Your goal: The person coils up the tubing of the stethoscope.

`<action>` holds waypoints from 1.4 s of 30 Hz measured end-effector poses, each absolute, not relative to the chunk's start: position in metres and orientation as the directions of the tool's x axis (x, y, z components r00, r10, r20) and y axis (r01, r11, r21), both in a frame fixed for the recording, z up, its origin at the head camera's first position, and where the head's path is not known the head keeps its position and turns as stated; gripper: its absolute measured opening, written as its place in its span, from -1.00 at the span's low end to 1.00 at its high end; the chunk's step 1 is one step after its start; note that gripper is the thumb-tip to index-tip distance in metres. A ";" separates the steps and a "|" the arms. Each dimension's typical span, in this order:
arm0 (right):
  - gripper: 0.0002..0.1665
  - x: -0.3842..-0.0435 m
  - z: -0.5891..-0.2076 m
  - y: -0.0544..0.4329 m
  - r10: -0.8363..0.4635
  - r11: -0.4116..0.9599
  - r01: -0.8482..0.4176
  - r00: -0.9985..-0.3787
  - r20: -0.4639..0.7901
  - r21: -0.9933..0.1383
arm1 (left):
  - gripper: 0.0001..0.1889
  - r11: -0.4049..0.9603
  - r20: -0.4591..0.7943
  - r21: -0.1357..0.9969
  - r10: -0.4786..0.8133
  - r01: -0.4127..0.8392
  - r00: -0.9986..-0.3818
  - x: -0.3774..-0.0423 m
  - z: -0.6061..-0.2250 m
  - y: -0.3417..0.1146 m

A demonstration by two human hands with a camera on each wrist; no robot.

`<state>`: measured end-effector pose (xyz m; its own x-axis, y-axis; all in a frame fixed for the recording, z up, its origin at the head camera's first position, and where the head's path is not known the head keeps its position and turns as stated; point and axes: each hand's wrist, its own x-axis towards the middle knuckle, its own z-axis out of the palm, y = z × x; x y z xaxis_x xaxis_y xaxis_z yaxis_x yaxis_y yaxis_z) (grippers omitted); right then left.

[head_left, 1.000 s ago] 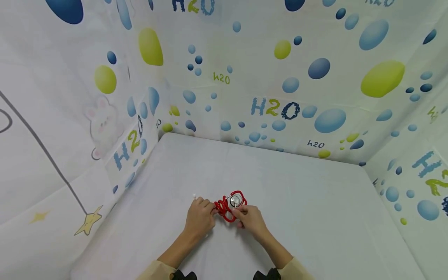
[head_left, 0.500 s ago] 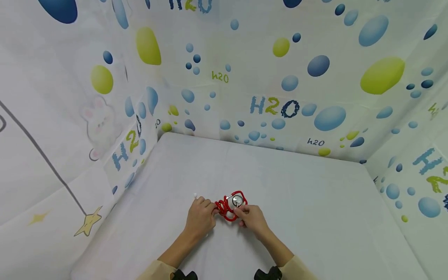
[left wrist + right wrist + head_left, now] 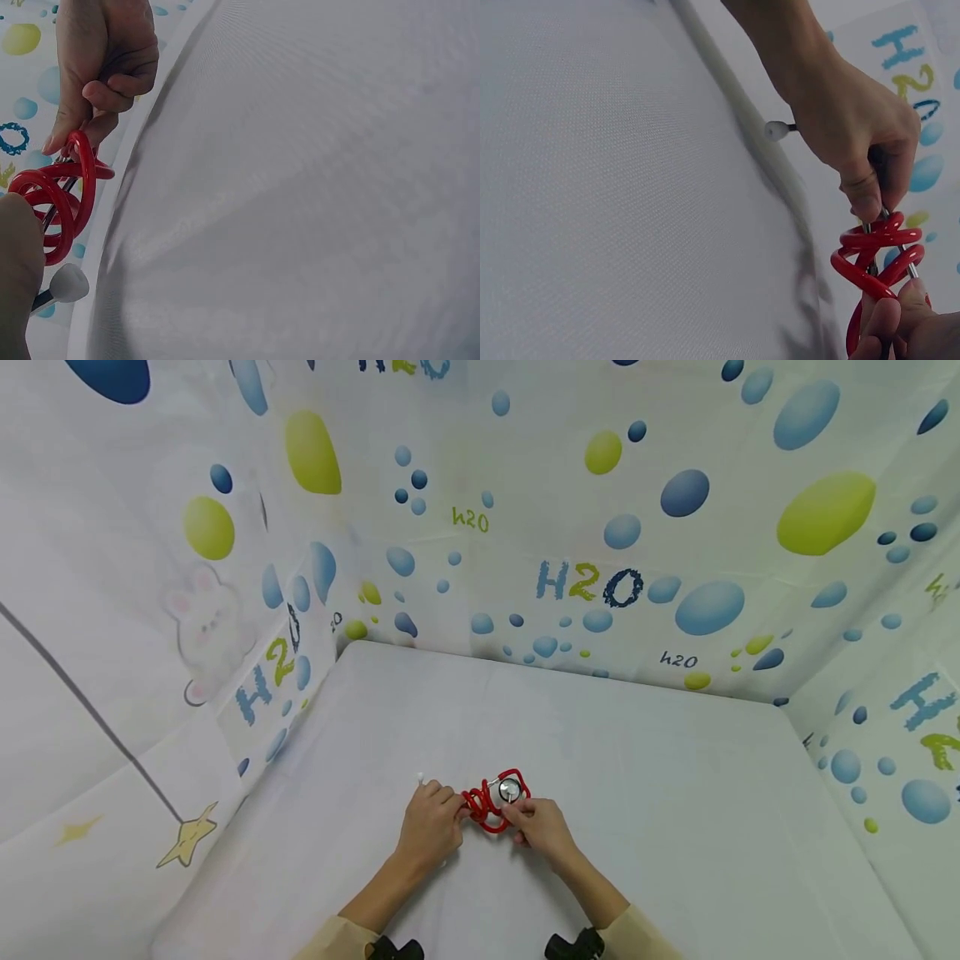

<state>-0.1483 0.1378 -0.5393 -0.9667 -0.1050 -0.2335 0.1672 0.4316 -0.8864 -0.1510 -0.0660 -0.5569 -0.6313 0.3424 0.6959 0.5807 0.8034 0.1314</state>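
A stethoscope with red tubing is held above the white surface, its tubing wound in loose coils. My left hand grips the metal ear tubes at the coils' left end. A pale ear tip sticks out past that hand, and another ear tip shows in the left wrist view. On the coils' right side, the round silver chest piece faces up. My right hand pinches the stethoscope just below the chest piece, with thumb and fingers. The palms hide part of the ear tubes and tubing.
A white cloth-like surface spreads around the hands. Behind it rises a white backdrop printed with blue and green drops. Similar printed sheets stand at the left and right sides.
The chest piece and right hand have shifted slightly to the right. Both hands keep their hold on the stethoscope. The head view has tilted a little.
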 end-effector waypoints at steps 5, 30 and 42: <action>-0.70 -0.149 -0.540 0.138 -0.100 0.434 0.177 -0.965 -0.243 -0.883 | -0.92 0.801 0.680 0.133 0.355 0.584 -0.641 -0.151 -0.557 -0.066; -0.66 -0.145 -0.549 0.129 -0.078 0.460 0.119 -0.982 -0.174 -0.880 | -0.91 0.785 0.661 0.140 0.379 0.603 -0.647 -0.150 -0.559 -0.071; -0.65 -0.140 -0.547 0.125 -0.017 0.537 0.077 -0.995 -0.102 -0.840 | -0.90 0.787 0.601 0.114 0.431 0.606 -0.673 -0.148 -0.553 -0.073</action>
<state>-0.1404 0.1247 -0.5471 -0.9947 -0.0168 -0.1019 0.0770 0.5368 -0.8402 -0.1481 -0.0734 -0.5532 -0.6729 0.4312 0.6011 0.6063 0.7870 0.1141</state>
